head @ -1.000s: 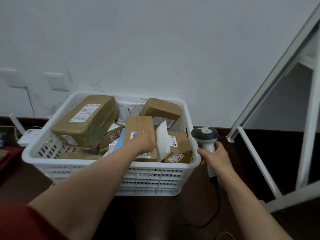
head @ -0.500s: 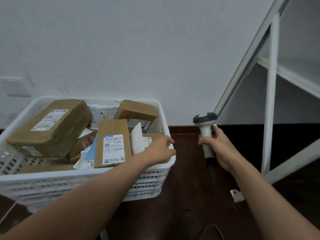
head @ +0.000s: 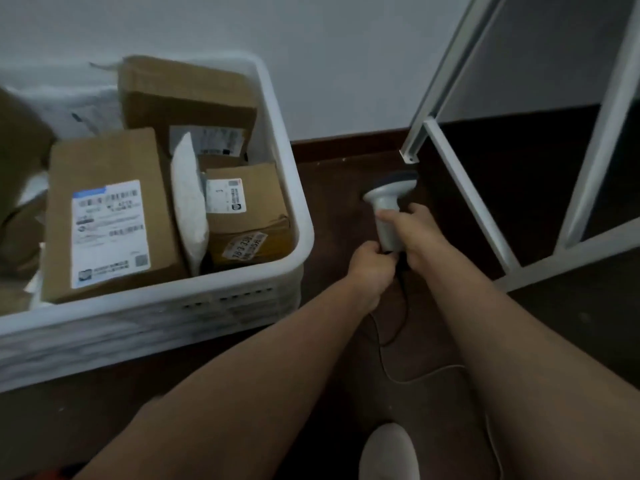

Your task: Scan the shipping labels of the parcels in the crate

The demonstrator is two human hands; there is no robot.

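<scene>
White crate (head: pixel 294 188) of parcels (head: pixel 107 216) sits left. Beside it, right hand (head: pixel 414 233) grips the scanner (head: pixel 388 209); left hand (head: pixel 370 263) pinches its base. Likely readying it; next, aim at a label (head: pixel 109 233).

scanner (head: pixel 388 216): showing a pale grey handle and a darker grey head, just beyond the fingers (head: pixel 391 216)
cable (head: pixel 388 355): trailing thin and pale under the fingers, over the floor
crate (head: pixel 284 143): showing white plastic with small dark slots, left of the fingers
boxes (head: pixel 187 95): showing plain brown cardboard
label (head: pixel 109 233): showing white with black barcodes and a blue strip on top
padded pouch (head: pixel 188 202): showing plain white
floor (head: pixel 346 181): showing dark brown
wall (head: pixel 346 46): showing pale grey
frame (head: pixel 464 188): showing white bars
</scene>
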